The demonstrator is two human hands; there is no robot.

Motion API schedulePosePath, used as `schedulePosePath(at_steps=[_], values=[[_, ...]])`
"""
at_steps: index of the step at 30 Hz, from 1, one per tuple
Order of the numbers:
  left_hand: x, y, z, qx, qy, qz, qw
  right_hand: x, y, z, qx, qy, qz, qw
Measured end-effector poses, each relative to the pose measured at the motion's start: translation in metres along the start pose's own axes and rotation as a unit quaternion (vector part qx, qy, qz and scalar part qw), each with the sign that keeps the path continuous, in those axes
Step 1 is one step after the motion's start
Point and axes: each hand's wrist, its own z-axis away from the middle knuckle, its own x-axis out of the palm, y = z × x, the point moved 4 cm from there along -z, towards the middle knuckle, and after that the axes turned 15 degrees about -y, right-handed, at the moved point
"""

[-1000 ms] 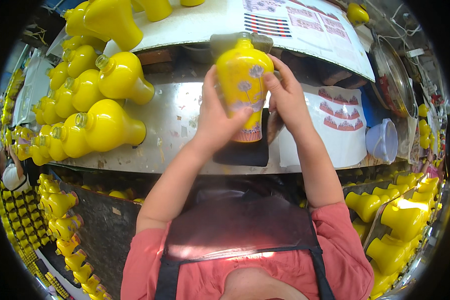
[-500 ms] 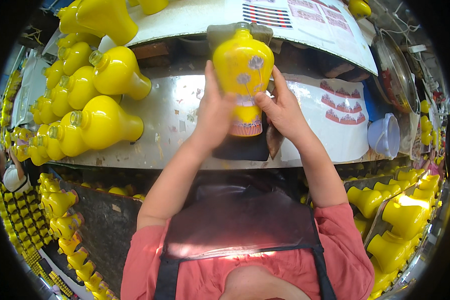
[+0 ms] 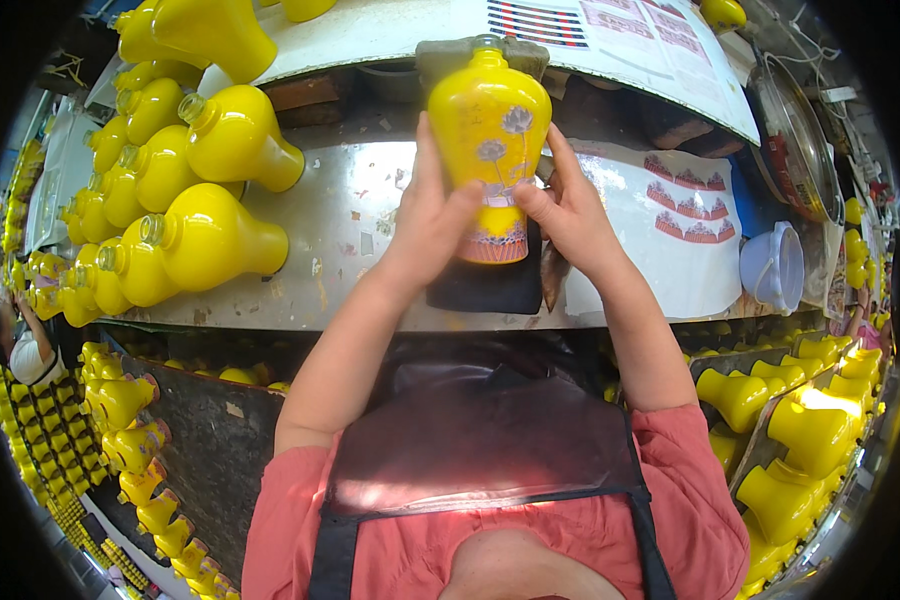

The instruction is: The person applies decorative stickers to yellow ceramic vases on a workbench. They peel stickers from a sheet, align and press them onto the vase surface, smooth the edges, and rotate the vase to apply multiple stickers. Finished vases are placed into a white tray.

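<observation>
Metal bench (image 3: 340, 250), mid front edge: yellow vase (image 3: 490, 140) clamped between left hand (image 3: 432, 215) and right hand (image 3: 570, 215), fingers wrapped tight.

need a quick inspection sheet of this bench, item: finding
surface: metal bench, scuffed, flecked with scraps
job's things: yellow vase with flower decals, held over a dark pad
clutter: plain vases lying at left; decal sheet and white tub at right
hands: left hand and right hand both grip the yellow vase
cables: wires far right
surroundings: more rows of vases below; another person at left
</observation>
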Motion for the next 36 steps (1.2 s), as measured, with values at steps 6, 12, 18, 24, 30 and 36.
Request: schedulePosePath(at_steps=[6, 12, 18, 24, 30, 36], values=[[0.001, -0.003, 0.004, 0.026, 0.02, 0.14, 0.99, -0.003, 0.008, 0.002, 0.055, 0.004, -0.056, 0.997], [-0.001, -0.007, 0.009, 0.01, 0.03, 0.174, 0.984, -0.004, 0.003, 0.006, 0.053, 0.059, -0.048, 0.996], [0.003, -0.004, 0.008, 0.009, 0.038, 0.142, 0.989, 0.001, -0.004, 0.005, 0.059, 0.023, 0.052, 0.997], [0.001, -0.002, 0.011, 0.003, 0.027, 0.1, 0.995, -0.006, 0.002, 0.009, 0.058, 0.031, -0.042, 0.997], [-0.003, -0.013, 0.001, 0.033, 0.03, 0.002, 0.999, 0.004, 0.007, 0.007, 0.003, 0.046, -0.015, 0.999], [0.001, -0.015, 0.002, 0.006, 0.042, -0.066, 0.997, 0.005, 0.006, 0.004, 0.007, 0.049, 0.005, 0.999]])
